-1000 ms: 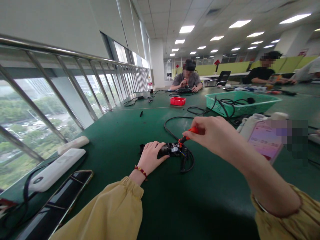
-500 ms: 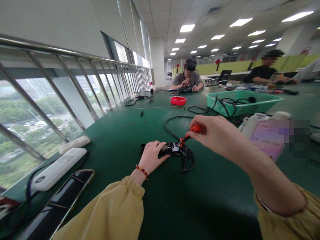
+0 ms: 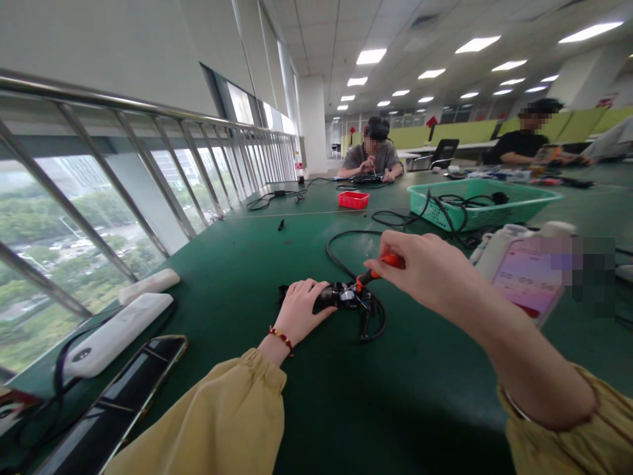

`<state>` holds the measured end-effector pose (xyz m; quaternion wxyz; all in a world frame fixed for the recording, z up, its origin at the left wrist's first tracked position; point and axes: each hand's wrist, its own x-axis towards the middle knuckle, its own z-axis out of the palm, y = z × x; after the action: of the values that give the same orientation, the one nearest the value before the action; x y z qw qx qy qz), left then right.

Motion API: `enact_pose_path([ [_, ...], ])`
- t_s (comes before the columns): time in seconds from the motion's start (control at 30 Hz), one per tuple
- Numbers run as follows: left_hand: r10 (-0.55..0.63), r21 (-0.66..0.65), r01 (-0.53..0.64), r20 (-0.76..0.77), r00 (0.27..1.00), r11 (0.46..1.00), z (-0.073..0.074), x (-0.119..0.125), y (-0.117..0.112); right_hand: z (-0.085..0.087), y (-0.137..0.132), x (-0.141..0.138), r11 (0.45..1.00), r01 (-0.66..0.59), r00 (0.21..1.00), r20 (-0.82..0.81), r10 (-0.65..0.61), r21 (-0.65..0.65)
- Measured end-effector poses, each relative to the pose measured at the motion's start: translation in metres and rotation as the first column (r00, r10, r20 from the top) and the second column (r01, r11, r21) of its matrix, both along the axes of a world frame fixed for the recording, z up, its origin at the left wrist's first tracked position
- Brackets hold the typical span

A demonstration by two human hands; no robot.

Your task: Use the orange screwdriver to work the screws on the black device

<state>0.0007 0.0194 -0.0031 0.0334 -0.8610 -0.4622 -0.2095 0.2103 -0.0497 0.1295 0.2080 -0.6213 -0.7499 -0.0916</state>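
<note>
A small black device (image 3: 346, 297) with exposed coloured wires lies on the green table (image 3: 395, 396), a black cable (image 3: 341, 254) looping away from it. My left hand (image 3: 301, 310) rests curled over the device's left end and holds it down. My right hand (image 3: 425, 267) is closed round an orange-handled screwdriver (image 3: 378, 267), whose tip points down into the device's open middle.
A phone (image 3: 527, 280) leans against white bottles (image 3: 499, 247) at the right. A green basket (image 3: 482, 201) holds cables; a red tray (image 3: 353, 199) sits farther back. White power banks (image 3: 116, 333) and a dark phone (image 3: 113, 402) lie at the left by the railing. Two people work at the far end.
My right hand has shifted slightly with the screwdriver, its tip staying at the device. My left hand and the device have not moved.
</note>
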Motion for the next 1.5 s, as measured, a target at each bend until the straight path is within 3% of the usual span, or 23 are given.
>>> enact_pose_path([
  [0.1,0.000,0.006,0.000,-0.005,1.000,1.000,-0.0005,0.0000,0.0009,-0.0007,-0.0002,0.0008,0.989,-0.146,0.989,-0.027,0.147,0.037],
  [0.3,-0.003,0.003,0.003,-0.009,1.000,1.000,-0.0015,-0.0001,0.0012,-0.0001,-0.0013,0.0000,1.000,0.019,0.999,0.043,-0.019,-0.001],
  [0.47,0.004,-0.006,-0.004,-0.015,1.000,1.000,-0.0008,0.0009,0.0002,0.0007,-0.0031,-0.0022,0.986,-0.159,0.987,-0.018,0.160,0.045],
  [0.63,-0.020,-0.008,0.020,0.003,1.000,1.000,-0.0002,-0.0001,-0.0001,-0.0017,-0.0030,-0.0054,1.000,-0.003,0.999,0.033,0.004,-0.021],
  [0.8,-0.027,-0.009,0.027,0.008,1.000,1.000,-0.0008,-0.0008,0.0002,-0.0024,-0.0016,-0.0039,0.984,-0.159,0.987,-0.003,0.160,0.082],
  [0.97,-0.032,-0.005,0.032,0.008,0.999,0.999,-0.0008,-0.0001,-0.0009,-0.0018,-0.0024,-0.0040,1.000,-0.012,1.000,-0.005,0.012,-0.013],
  [1.13,-0.027,-0.004,0.027,0.000,1.000,1.000,-0.0009,0.0000,-0.0007,-0.0017,-0.0030,-0.0064,0.984,-0.171,0.983,-0.063,0.174,0.049],
  [1.33,-0.043,0.004,0.043,0.014,0.999,0.999,-0.0011,-0.0005,-0.0003,-0.0047,-0.0010,-0.0035,1.000,-0.024,0.998,-0.050,0.023,-0.013],
  [1.5,-0.043,-0.007,0.043,0.014,0.999,0.999,-0.0007,-0.0006,-0.0013,-0.0058,0.0018,0.0022,0.990,-0.140,0.987,-0.075,0.142,0.025],
])
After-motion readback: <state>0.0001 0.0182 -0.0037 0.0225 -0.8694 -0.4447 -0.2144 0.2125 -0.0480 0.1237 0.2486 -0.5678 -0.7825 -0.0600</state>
